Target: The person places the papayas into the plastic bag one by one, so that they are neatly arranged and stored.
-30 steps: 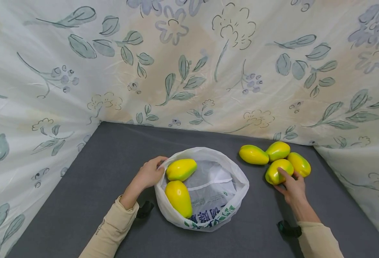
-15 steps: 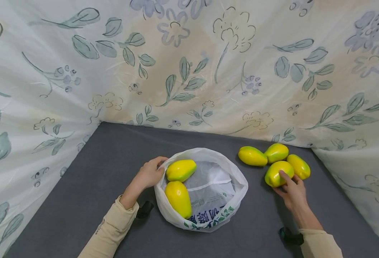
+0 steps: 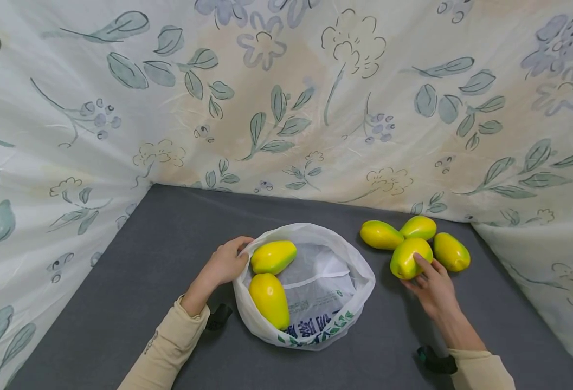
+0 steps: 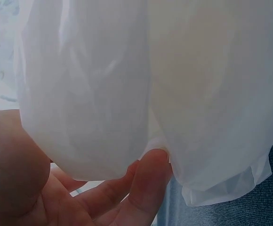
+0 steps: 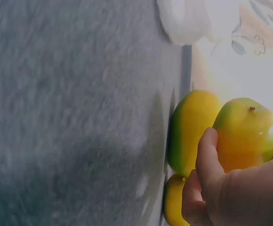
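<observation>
I see the right hand (image 3: 435, 290) gripping 1 glossy, oval, yellow-green fruit (image 3: 407, 261) above the dark grey tabletop (image 3: 193, 216), right of the round-mouthed white plastic bag (image 3: 366, 271). Its long axis looks slanted, near left to far right. Across the bag's mouth, the left hand (image 3: 225, 262) pinches the left rim.

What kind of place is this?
Probably a curtained-off table space: flowery cloth hangs on three sides of a dark grey surface, with a white plastic bag and yellow-green fruits there.
</observation>
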Demonstrator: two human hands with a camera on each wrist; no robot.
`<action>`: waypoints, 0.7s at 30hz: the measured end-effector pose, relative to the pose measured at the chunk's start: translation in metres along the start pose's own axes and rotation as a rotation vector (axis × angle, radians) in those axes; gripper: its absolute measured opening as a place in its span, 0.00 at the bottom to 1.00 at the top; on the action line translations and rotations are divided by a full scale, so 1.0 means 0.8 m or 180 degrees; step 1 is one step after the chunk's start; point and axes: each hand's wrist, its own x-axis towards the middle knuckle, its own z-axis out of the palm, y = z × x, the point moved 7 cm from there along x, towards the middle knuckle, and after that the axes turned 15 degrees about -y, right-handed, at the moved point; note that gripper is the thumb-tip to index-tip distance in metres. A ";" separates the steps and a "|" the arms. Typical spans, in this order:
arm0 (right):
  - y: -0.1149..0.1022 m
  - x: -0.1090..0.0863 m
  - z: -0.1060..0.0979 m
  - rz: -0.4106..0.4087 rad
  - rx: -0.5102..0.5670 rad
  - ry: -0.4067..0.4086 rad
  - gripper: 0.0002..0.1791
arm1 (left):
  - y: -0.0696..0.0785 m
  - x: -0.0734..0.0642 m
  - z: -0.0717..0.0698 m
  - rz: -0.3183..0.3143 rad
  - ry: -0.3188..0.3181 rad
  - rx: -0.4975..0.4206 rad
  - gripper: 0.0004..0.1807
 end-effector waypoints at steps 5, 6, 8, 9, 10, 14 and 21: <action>-0.001 -0.005 0.011 0.0019 -0.0008 -0.0101 0.54 | -0.001 0.001 0.000 -0.0016 -0.0004 0.0005 0.22; -0.002 -0.006 0.013 0.0012 -0.0011 -0.0121 0.54 | -0.001 0.001 0.000 -0.0015 -0.0006 0.0005 0.22; -0.004 -0.007 0.017 -0.0010 -0.0011 -0.0156 0.53 | 0.000 0.001 0.000 -0.0015 -0.0007 0.0002 0.22; -0.004 -0.007 0.019 -0.0025 -0.0004 -0.0172 0.53 | 0.000 0.001 0.000 -0.0019 -0.0006 0.0001 0.22; -0.005 -0.007 0.021 -0.0044 0.0002 -0.0188 0.52 | 0.000 0.001 0.000 -0.0023 -0.0010 -0.0001 0.22; -0.008 -0.009 0.029 -0.0103 0.0019 -0.0236 0.50 | 0.000 0.000 0.000 -0.0042 -0.0022 -0.0011 0.22; -0.013 -0.013 0.051 -0.0152 -0.0041 -0.0371 0.47 | 0.000 0.001 0.000 -0.0072 -0.0016 0.0002 0.22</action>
